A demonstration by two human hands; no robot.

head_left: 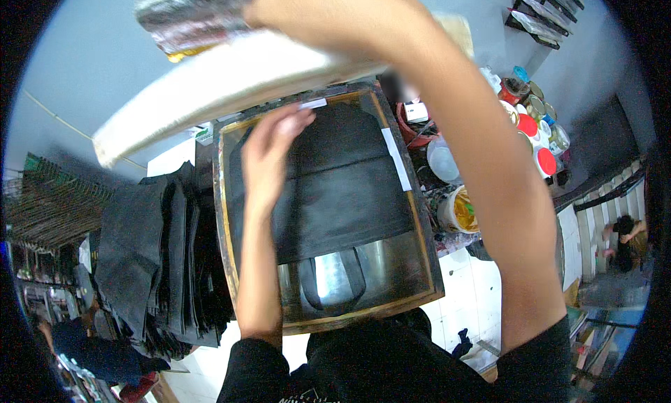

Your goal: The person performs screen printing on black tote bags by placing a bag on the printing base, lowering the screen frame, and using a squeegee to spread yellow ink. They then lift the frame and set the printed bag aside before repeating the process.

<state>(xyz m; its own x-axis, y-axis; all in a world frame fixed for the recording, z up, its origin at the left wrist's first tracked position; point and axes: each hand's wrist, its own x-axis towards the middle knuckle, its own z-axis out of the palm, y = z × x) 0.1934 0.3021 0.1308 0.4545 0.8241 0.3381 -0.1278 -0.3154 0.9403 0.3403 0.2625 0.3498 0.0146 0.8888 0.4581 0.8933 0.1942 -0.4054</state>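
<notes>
Here, a black fabric piece [335,186] is pressed flat inside a wooden frame [225,214] by the left hand [269,148], fingers spread. A blurred board [231,81] is clasped by the right hand [328,11]; its grip is smeared.

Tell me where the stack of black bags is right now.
In the head view the stack of black bags lies on the person's left, hard against the left edge of the wooden-framed tray, just left of the left hand that rests on the black bag inside it.
</notes>
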